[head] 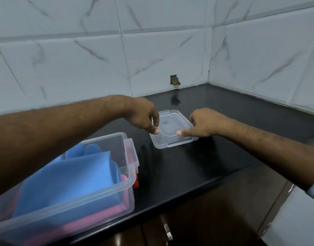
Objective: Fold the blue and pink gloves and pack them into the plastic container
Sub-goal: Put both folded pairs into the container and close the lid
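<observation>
- While both hands pinch lid: left hand narrow on its left edge, right hand narrow on its right.
- Plastic container, blue gloves over pink gloves inside, near-left of lid, closer to left hand.
- Lid's long axis angled away; likely carry toward container.

container cropped (pink gloves half-buried)

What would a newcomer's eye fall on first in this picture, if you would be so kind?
Probably the clear plastic container at the lower left of the black countertop, with folded blue gloves lying over pink gloves inside. Next, the left hand and right hand meeting at the clear flat lid further back, thumbs on its near part.
</observation>
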